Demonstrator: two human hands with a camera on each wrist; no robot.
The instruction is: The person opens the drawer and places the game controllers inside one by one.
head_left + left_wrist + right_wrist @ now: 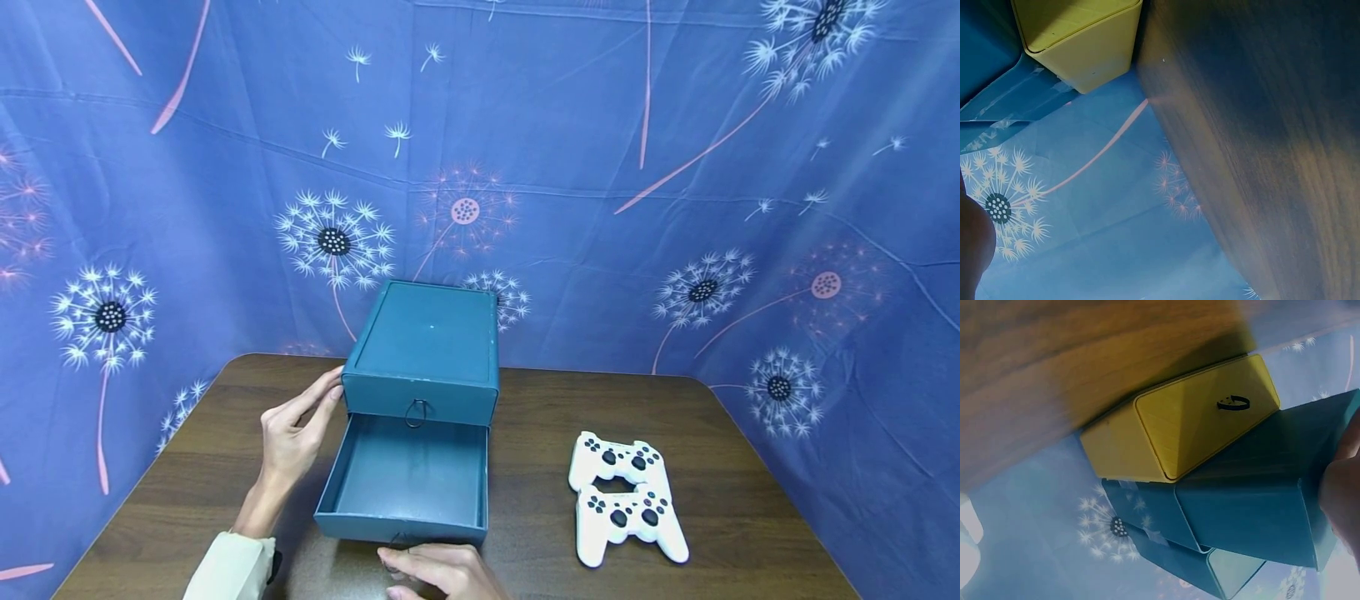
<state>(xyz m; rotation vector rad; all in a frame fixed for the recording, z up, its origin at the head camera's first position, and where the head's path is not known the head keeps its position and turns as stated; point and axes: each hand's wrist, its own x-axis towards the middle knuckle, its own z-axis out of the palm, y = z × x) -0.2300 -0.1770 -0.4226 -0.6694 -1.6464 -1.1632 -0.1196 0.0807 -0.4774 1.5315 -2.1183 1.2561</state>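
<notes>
The right hand (452,572), bottom centre of the head frame, is positioned at the front of the extended drawer (412,475); its grip cannot be determined. The left hand (292,437), fingers extended, touches the left side of the teal cabinet (427,333), frame centre. Two white controllers (632,505), lower right, bear button markings too small to read.

In the head view we lose part of the right hand (450,571) and left sleeve (232,567) at the bottom edge, and cannot tell whether that hand holds the ring (400,540) on the blue drawer (397,527). The controllers' (633,500) button marks are too small to read. In the left wrist view we get only a dark, blurred sliver of left hand (975,247); the yellow box (1094,59) runs off the top.
</notes>
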